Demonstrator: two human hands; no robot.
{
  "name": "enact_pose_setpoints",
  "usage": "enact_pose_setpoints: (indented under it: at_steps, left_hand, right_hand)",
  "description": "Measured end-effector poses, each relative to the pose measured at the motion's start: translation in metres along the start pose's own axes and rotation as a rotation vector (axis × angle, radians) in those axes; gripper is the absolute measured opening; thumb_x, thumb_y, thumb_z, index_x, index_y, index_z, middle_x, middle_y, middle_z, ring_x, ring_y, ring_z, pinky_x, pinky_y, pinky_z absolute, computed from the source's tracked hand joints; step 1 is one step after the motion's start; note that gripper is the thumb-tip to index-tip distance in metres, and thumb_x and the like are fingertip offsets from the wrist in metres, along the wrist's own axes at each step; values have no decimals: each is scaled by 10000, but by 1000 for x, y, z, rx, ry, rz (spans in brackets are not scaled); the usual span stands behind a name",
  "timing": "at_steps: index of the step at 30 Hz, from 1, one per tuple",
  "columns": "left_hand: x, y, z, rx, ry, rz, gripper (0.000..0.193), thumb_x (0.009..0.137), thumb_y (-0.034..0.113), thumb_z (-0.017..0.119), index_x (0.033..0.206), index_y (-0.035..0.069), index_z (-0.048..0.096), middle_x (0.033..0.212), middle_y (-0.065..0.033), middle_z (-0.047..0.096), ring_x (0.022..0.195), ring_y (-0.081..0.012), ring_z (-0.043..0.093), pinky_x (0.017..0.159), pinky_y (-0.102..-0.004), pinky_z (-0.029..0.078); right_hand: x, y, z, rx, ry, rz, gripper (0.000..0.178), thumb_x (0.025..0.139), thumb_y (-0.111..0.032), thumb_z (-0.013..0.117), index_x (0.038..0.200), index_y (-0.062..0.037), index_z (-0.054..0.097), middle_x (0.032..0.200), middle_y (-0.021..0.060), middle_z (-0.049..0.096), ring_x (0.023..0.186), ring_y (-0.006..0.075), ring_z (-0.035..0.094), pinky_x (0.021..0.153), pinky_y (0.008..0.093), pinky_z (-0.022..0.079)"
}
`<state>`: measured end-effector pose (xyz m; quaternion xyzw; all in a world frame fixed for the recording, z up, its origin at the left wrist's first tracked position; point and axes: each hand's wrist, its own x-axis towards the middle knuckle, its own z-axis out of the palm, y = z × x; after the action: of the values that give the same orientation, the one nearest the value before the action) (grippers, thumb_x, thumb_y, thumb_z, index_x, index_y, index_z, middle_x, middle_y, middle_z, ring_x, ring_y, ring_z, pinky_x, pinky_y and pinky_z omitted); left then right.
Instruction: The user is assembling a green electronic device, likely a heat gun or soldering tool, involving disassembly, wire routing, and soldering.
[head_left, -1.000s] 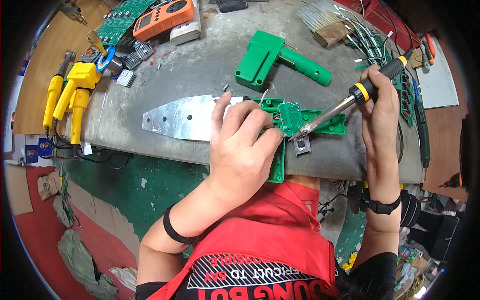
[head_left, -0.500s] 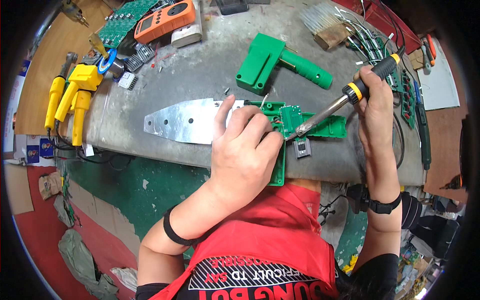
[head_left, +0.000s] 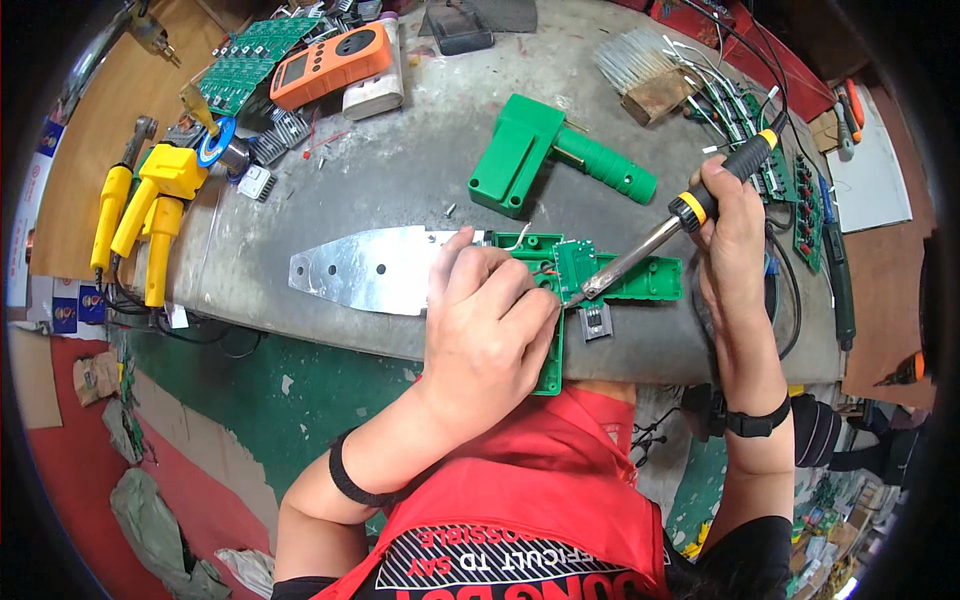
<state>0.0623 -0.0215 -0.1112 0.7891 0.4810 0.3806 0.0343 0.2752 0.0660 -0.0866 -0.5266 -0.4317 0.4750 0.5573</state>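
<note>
The green case (head_left: 645, 281) is lying uncovered, and the left hand (head_left: 490, 325) is bending over its left part; I cannot tell if the fingers are pinching anything. The right hand (head_left: 730, 225) is gripping a soldering iron (head_left: 645, 246), pointing its tip at the near corner of the circuit board (head_left: 575, 263) on the case. The work looks partly done: soldering seems to be going on, while the other green shell (head_left: 518, 150) is lying beyond the case, not covering it.
</note>
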Motion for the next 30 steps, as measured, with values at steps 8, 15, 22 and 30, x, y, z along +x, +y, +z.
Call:
enact_pose_setpoints:
  at_steps: [8, 15, 22, 30]
  left_hand:
    - [2, 1, -1, -22, -13, -23, 167, 634, 38, 730, 761, 87, 632, 765, -44, 533, 858, -275, 522, 941, -517, 395]
    - [2, 2, 0, -46, -12, -29, 164, 639, 37, 731, 760, 78, 627, 764, -53, 535, 847, -280, 521, 911, -495, 409]
    - [2, 2, 1, -45, -19, -34, 170, 631, 29, 728, 755, 74, 621, 768, -56, 537, 838, -281, 521, 900, -484, 411]
    - [2, 3, 1, -37, -19, -31, 175, 624, 27, 728, 752, 73, 617, 773, -58, 537, 842, -283, 522, 901, -485, 413]
  right_hand:
    - [-2, -7, 2, -7, -19, -29, 154, 891, -240, 582, 857, -95, 543, 680, -44, 472, 495, 12, 316, 431, 195, 208]
    - [0, -5, 5, -28, -6, -38, 167, 890, -252, 585, 851, -95, 543, 666, -54, 444, 505, 21, 327, 441, 208, 223]
    - [1, -3, 2, -24, -28, -31, 164, 887, -251, 586, 854, -94, 547, 663, -50, 447, 505, 26, 333, 443, 211, 227]
    - [2, -13, -12, 28, 60, -127, 178, 873, -251, 584, 904, -76, 573, 739, -35, 484, 552, 27, 368, 465, 199, 250]
